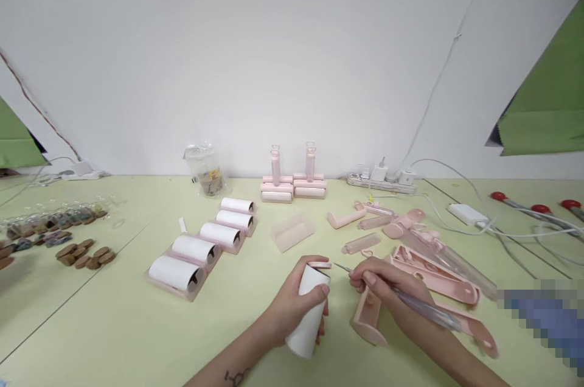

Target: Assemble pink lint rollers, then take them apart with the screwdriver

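Observation:
My left hand [292,305] is wrapped round a white paper roll [308,314], tilted with its open end up and away from me. A small pink piece [319,265] sits at the roll's top end. My right hand [387,289] pinches a thin clear tool with a metal tip [343,268] that points left at the roll's top. Under my right hand lies a pink roller frame [367,317] on the pale green table [137,326].
A row of white rolls in pink cradles [201,253] lies to the left. Assembled pink rollers [294,183] stand at the back. Loose pink parts [429,271] spread to the right. A power strip [381,180], cables, a plastic bag [205,171] and brown pieces [84,253] are also there.

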Motion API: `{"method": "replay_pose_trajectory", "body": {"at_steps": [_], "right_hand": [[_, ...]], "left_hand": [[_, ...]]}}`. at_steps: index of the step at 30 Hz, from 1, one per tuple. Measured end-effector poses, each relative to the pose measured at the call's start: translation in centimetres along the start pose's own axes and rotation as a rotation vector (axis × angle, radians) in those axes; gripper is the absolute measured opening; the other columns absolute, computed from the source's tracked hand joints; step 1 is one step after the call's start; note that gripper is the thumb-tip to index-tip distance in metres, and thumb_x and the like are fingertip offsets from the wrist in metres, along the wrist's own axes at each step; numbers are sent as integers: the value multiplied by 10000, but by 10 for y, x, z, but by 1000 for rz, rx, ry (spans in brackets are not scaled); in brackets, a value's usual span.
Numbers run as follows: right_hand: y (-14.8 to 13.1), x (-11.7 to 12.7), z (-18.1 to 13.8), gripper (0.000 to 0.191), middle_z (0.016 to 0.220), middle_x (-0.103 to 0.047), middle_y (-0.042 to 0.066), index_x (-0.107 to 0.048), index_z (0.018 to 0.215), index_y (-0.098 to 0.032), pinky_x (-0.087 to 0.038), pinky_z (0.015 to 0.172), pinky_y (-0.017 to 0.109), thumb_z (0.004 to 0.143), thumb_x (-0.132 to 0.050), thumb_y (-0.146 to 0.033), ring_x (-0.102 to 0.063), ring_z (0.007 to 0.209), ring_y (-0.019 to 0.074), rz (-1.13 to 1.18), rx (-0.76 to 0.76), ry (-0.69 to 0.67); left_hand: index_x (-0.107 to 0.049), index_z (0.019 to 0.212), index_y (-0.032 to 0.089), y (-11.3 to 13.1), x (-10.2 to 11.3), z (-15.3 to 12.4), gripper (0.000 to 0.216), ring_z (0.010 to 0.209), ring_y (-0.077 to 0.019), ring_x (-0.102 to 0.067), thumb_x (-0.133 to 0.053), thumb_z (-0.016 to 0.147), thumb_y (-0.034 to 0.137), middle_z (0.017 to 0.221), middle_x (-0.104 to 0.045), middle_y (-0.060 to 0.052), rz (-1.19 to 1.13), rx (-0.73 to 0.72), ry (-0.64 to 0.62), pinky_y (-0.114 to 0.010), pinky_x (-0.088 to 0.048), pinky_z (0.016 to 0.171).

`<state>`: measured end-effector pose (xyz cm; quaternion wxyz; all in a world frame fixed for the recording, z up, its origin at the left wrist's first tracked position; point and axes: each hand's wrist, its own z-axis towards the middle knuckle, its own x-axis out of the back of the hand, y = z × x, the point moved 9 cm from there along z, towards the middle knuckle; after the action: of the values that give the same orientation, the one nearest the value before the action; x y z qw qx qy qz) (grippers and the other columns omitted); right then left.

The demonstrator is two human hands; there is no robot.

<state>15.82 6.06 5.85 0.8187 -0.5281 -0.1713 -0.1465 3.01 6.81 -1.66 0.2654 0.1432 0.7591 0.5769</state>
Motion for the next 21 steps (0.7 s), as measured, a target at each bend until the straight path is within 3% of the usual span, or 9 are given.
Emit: {"method": "replay_pose_trajectory", "body": {"at_steps": [4, 7, 11, 14, 17, 21], "right_hand": [[-2, 5, 7, 243, 891, -633, 57, -584, 837, -215, -488, 715, 280, 858, -440, -410, -604, 818, 199, 72, 15, 23], [-17, -11, 16, 135, 995, -593, 39, -510, 802, -221, -438, 803, 285, 809, -550, -351, -541, 959, 200, 11, 87, -119], [-33, -42, 35, 134, 837, -582, 10, -474, 774, -209, -447, 697, 263, 845, -497, -321, -560, 794, 161, 57, 127, -338], [-38, -45, 66, 132, 761, -540, -4, -458, 782, -199, -435, 640, 243, 848, -481, -311, -543, 726, 146, 22, 205, -238], [-29, -50, 100, 100, 761, -503, -14, -423, 816, -199, -414, 667, 246, 853, -451, -288, -523, 734, 136, -37, 250, -130], [-7, -78, 129, 120, 675, -487, -40, -445, 759, -186, -399, 607, 251, 821, -499, -273, -498, 633, 124, -154, 232, -174]], "left_hand": [[-350, 1093, 278, -3, -1, 2, 435, 382, -86, -475, -515, 729, 449, 597, -497, 51, -96, 31, -17, -187, -408, 349], [-344, 1076, 268, 0, -8, 2, 419, 383, -88, -484, -512, 731, 437, 599, -511, 47, -156, 2, -108, -185, -410, 342], [-357, 1020, 225, 12, -7, 2, 419, 371, -89, -478, -536, 708, 439, 584, -515, 39, -271, -86, -145, -189, -417, 328], [-362, 957, 202, 18, 10, 4, 389, 361, -84, -462, -525, 705, 451, 581, -517, 34, -351, -121, -38, -184, -408, 317], [-364, 911, 199, 26, 40, 6, 349, 375, -88, -467, -522, 717, 443, 583, -524, 33, -338, -221, 184, -185, -403, 323], [-343, 822, 213, 38, 74, 3, 318, 403, -84, -481, -526, 728, 456, 595, -514, 50, -312, -367, 394, -185, -419, 357]]}}
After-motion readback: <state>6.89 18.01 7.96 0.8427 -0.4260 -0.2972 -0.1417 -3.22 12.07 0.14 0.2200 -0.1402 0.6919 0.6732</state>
